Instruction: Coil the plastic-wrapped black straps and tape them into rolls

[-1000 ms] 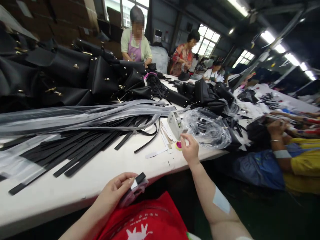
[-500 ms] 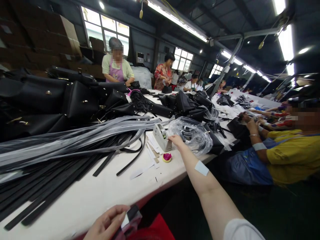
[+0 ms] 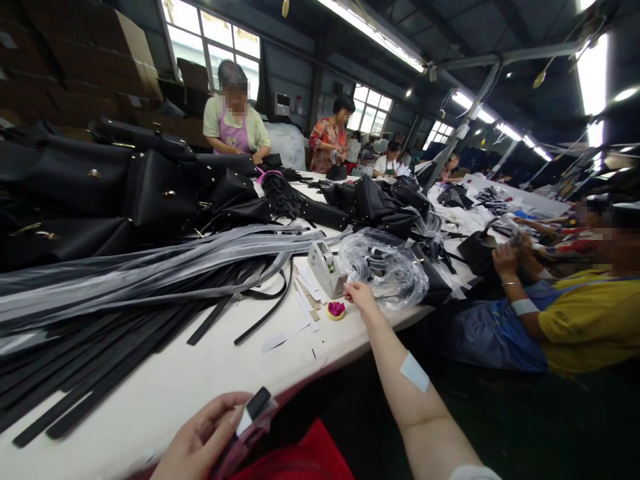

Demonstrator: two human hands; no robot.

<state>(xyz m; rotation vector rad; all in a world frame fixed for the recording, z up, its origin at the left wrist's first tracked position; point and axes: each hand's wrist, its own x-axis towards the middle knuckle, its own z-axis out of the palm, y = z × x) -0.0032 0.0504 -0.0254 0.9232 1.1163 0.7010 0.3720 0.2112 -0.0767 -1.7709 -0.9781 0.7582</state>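
My left hand [image 3: 207, 430], low in the view near the table's front edge, pinches the end of a black strap [image 3: 259, 402]. Clear plastic film surrounds the strap, and a small white piece [image 3: 245, 421] shows beside my fingertips. Farther out, my right hand [image 3: 361, 298] has its thumb and fingers pressed together at the front end of a grey tape dispenser [image 3: 326, 270]. Whatever lies between those fingers is too small to make out. Just left of this hand sits a small yellow-rimmed roll with crumpled magenta stuff [image 3: 335, 310] in it.
Long black straps [image 3: 125, 347] and film-covered strips [image 3: 150, 273] spread over the table's left side. Black bags [image 3: 160, 193] are heaped behind them. A clear plastic bag [image 3: 387, 270] lies beyond my right hand. A co-worker in yellow [image 3: 575, 313] sits at the right; others stand across the table.
My right hand has shifted slightly right and down, its fingertips drawn a little off the dispenser's front. My left hand has moved slightly left with the strap end raised. The view has tilted a little.
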